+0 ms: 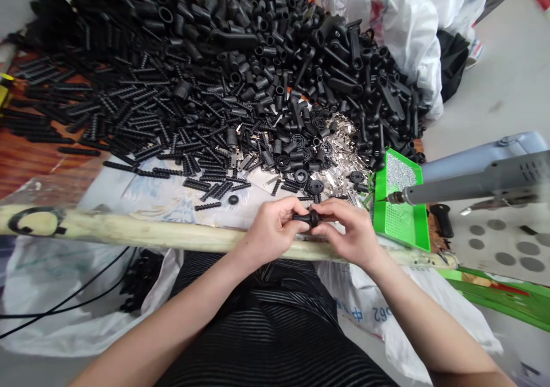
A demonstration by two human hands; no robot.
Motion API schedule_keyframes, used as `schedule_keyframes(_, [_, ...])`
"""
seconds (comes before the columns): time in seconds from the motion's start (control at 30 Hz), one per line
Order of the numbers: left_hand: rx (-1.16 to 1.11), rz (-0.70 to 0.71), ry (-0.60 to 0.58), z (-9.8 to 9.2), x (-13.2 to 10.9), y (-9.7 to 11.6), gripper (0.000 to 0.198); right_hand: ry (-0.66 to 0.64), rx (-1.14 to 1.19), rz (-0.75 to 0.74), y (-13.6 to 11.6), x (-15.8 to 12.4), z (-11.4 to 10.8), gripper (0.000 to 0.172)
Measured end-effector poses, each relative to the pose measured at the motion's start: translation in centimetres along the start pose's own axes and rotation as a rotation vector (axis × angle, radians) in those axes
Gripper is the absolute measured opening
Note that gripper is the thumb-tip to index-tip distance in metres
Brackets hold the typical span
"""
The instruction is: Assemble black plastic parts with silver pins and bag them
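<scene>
My left hand (272, 229) and my right hand (350, 232) meet over the table's front edge, both pinched on one small black plastic part (310, 218) held between them. The part has a ribbed stem on the left side and a round collar in the middle. Just beyond my fingers lie loose black round caps (315, 186) and small shiny metal pieces (339, 172).
A huge heap of black plastic tubes and ribbed sleeves (240, 60) covers the table. A green tray (401, 203) of tiny screws sits at the right, with a grey electric screwdriver (472, 186) hanging over it. White plastic bags (408, 20) lie behind; a pale wooden rail (141, 232) edges the table.
</scene>
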State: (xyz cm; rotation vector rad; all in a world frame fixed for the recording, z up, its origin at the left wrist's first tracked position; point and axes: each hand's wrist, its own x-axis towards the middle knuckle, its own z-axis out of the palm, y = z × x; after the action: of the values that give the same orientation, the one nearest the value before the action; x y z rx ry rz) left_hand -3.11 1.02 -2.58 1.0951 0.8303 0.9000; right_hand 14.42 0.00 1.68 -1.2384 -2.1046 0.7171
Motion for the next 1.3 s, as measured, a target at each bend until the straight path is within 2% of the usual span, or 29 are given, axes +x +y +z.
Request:
schedule_keyframes(0.07, [-0.025,-0.016,-0.017,-0.1,0.1,0.1,0.007,0.035,-0.084,-0.159,-0.1,0.0,0.0,0.016])
schedule_keyframes(0.13, [-0.044,-0.044,-0.038,-0.2,0.1,0.2,0.007,0.042,-0.099,-0.192,-0.3,0.0,-0.1,0.017])
schedule_keyframes(0.2, [-0.033,-0.044,-0.031,-0.1,0.0,0.2,0.007,0.036,-0.051,-0.069,-0.5,0.1,-0.1,0.015])
schedule_keyframes(0.37, [0.073,0.044,0.064,0.2,-0.5,-0.3,0.009,-0.044,0.319,0.451,-0.9,0.3,0.5,0.028])
schedule_keyframes(0.43, [0.058,0.044,0.082,0.2,-0.4,-0.3,0.009,-0.064,0.408,0.517,-0.8,0.4,0.7,0.03])
schedule_keyframes(0.5, [-0.029,-0.001,0.069,0.1,-0.3,0.0,0.008,-0.014,0.329,0.412,-0.7,0.3,0.8,0.027])
schedule_keyframes(0.63, [-0.183,-0.146,-0.01,-0.3,0.0,1.3,0.011,0.128,-0.021,-0.005,-0.4,0.1,0.8,0.02])
schedule_keyframes(0.7, [-0.192,-0.165,-0.028,-0.5,0.1,1.6,0.012,0.131,-0.074,-0.123,-0.3,0.1,0.7,0.021])
schedule_keyframes(0.8, [-0.176,-0.132,-0.018,-0.4,0.0,1.3,0.011,0.091,-0.053,-0.087,-0.3,0.2,0.5,0.02])
schedule_keyframes(0.9, [-0.107,-0.041,0.024,-0.1,-0.2,0.4,0.009,0.025,0.079,0.132,-0.4,0.2,0.5,0.023])
schedule_keyframes(0.97, [-0.03,0.019,0.062,0.1,-0.4,-0.1,0.009,-0.001,0.123,0.221,-0.3,0.2,0.6,0.025])
schedule_keyframes(1.0, [0.002,0.034,0.078,0.1,-0.4,-0.2,0.009,0.003,0.104,0.215,-0.3,0.1,0.6,0.024])
schedule_keyframes(1.07, [0.0,0.022,0.091,0.1,-0.4,-0.1,0.01,0.038,0.008,0.105,-0.3,0.1,0.7,0.02])
schedule_keyframes(1.2, [-0.185,-0.113,-0.005,-0.4,-0.3,1.1,0.015,0.102,-0.105,-0.176,-0.5,0.1,0.6,0.023])
schedule_keyframes(1.3, [-0.241,-0.152,-0.039,-0.5,-0.3,1.3,0.018,0.08,-0.111,-0.204,-0.7,0.3,0.4,0.024])
